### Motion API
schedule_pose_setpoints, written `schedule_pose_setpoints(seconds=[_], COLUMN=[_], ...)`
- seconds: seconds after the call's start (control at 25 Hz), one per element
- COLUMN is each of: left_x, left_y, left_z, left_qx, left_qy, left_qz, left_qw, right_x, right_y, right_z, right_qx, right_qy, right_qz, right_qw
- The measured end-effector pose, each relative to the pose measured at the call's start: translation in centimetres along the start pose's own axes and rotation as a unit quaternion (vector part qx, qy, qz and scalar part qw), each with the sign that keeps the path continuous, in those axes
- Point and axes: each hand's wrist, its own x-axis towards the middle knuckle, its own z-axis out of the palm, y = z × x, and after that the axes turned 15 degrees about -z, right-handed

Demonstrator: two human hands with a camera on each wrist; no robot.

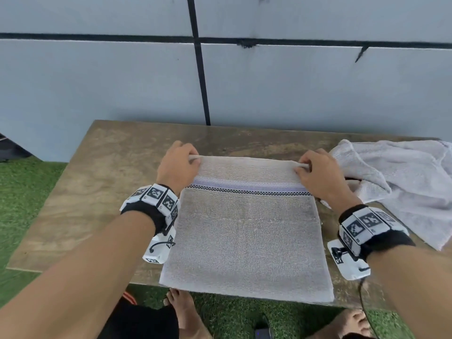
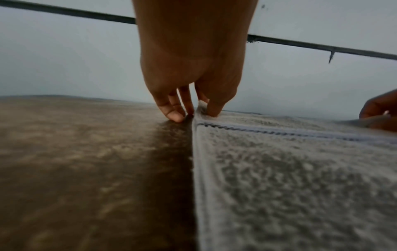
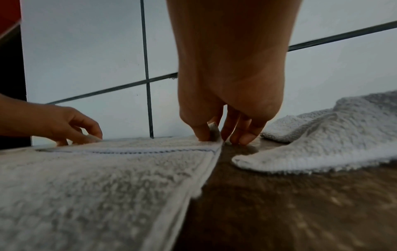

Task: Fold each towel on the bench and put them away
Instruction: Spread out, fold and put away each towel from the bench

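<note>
I see a beige towel (image 1: 247,231) lying flat on the wooden bench (image 1: 93,182), its near edge hanging slightly over the bench's front edge and a purple band with a black checked line running across it near the far end. My left hand (image 1: 177,165) pinches the far left corner, thumb on top and fingers curled behind the hem; the left wrist view shows the thumb (image 2: 214,108) pressing the cloth and the other fingertips touching the bench just beside the towel's side edge. My right hand (image 1: 318,172) clamps the far right corner the same way, the corner sticking up between thumb and fingers in the right wrist view. The far edge is stretched straight between both hands, just lifted off the wood, though the blur makes it hard to tell how far.

A second towel (image 1: 401,182), paler and crumpled, lies unfolded on the bench to the right, close to my right hand but not touching it. Behind the bench stands a pale tiled wall (image 1: 122,81) with dark joints, and green artificial grass (image 1: 22,192) covers the ground.
</note>
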Motion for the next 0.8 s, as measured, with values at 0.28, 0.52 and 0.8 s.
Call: schedule_pose_setpoints(seconds=[0.28,0.52,0.8], left_x=[-0.5,-3.1,-8.2], left_y=[0.5,-0.2,-1.3], left_z=[-1.4,-3.7,-4.7], left_qx=[0.001,0.002,0.0], left_qy=[-0.057,-0.106,-0.121], left_qz=[0.041,0.028,0.043], left_qw=[0.997,0.994,0.992], right_x=[-0.3,-3.3,-9.3], right_y=[-0.4,-2.2,-3.3], right_z=[-0.5,-2.8,-2.4], right_qx=[0.029,0.04,0.062], right_qy=[-0.037,-0.037,-0.007], right_qz=[-0.008,-0.012,-0.022], right_qw=[0.999,0.998,0.998])
